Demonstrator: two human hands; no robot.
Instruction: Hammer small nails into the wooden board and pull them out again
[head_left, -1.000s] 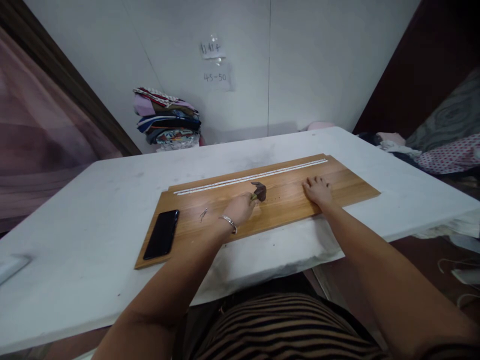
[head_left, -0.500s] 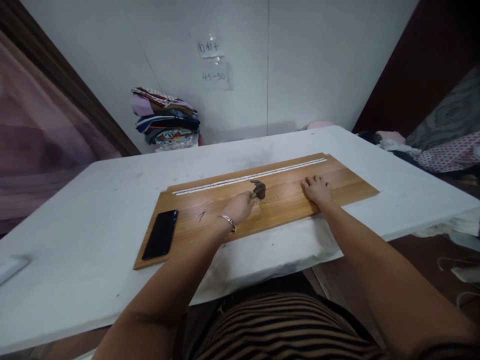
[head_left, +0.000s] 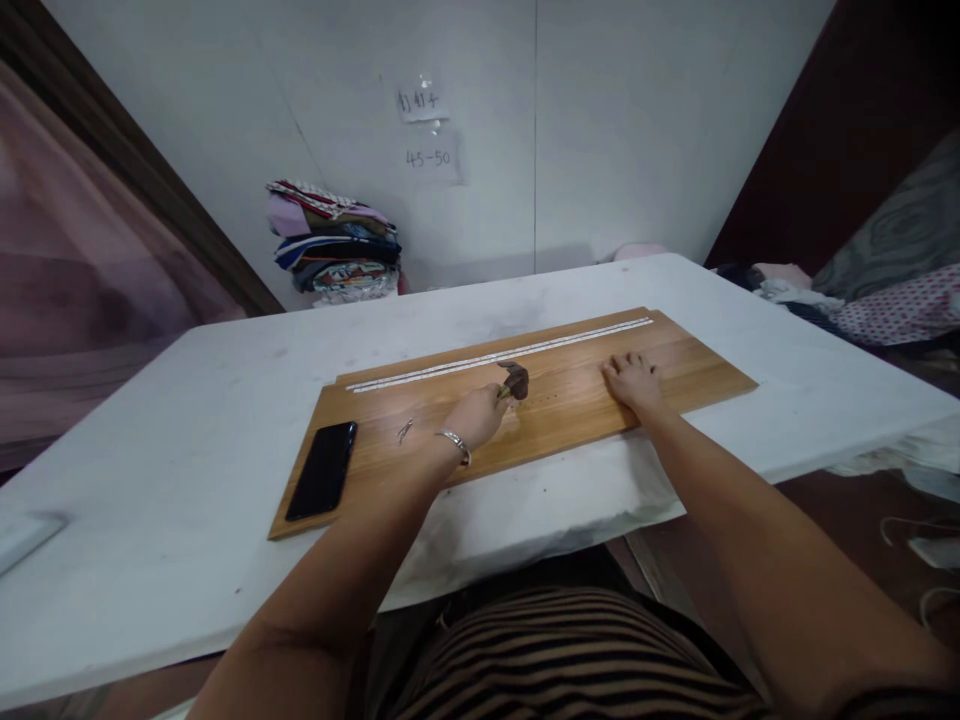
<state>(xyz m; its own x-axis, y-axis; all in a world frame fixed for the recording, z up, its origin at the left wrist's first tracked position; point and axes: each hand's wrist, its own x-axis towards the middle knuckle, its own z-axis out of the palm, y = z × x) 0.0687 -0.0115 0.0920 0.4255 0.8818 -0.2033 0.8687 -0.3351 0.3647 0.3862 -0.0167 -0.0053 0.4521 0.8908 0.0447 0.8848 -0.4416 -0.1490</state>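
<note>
Hammer (head_left: pixel 514 379) barely shifted | left hand (head_left: pixel 475 417) grips it | right hand (head_left: pixel 634 381) flat on board (head_left: pixel 570 400)

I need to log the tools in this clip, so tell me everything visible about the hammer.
The hammer is small, with a dark, brownish metal-looking head and a short stretch of yellowish-green handle showing below it. The rest of the handle is hidden inside the left hand, which is closed around it. The head sits low over the middle of the wooden board, near a faint row of small dots; whether it touches the wood cannot be told. Nothing else touches it.
</note>
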